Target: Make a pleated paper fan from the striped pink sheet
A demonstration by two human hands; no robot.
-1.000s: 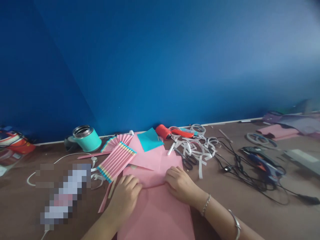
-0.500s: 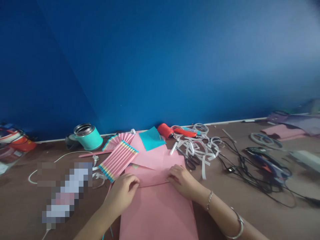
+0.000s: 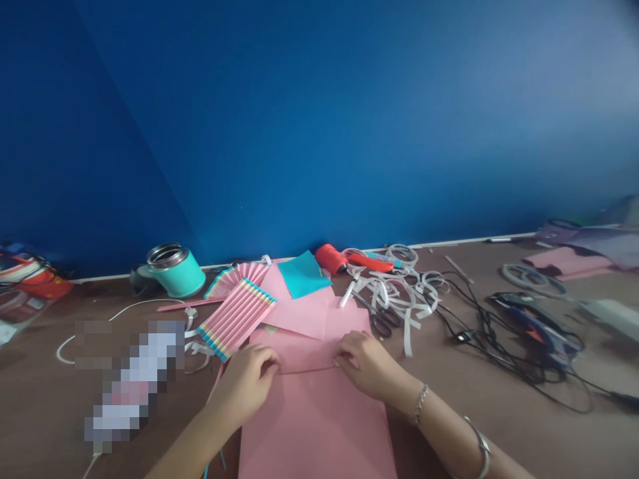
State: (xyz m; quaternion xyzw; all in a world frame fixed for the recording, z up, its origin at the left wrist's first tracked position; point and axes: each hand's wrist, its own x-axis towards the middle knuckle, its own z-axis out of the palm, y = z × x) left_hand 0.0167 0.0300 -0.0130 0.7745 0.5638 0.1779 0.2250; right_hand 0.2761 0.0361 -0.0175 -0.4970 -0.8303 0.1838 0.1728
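Note:
A large pink paper sheet (image 3: 315, 426) lies in front of me, with a straight edge or fold running across it between my hands. My left hand (image 3: 247, 380) has its fingers curled and thumb brought in, pinching the paper at the left end of that line. At the right end, my right hand (image 3: 367, 366) grips the paper in the same way, its fingertips bent down. Just beyond lie more pink sheets (image 3: 297, 313) and a teal paper piece (image 3: 303, 274). A pleated pink paper (image 3: 237, 319) with teal and yellow edges rests beyond my left hand.
Scissors (image 3: 383, 324), a white marker (image 3: 349, 291), curled white strips (image 3: 412, 319) and a red thread spool (image 3: 330, 259) lie beyond my right hand. A glue gun (image 3: 542, 336) with black cables is at right. A teal mug (image 3: 182, 274) stands by the blue wall (image 3: 319, 133).
My fingers have gone from pressing flatter on the paper to curling in at its edge, thumbs closer to the fingertips. The view has shifted slightly; the other things stay put.

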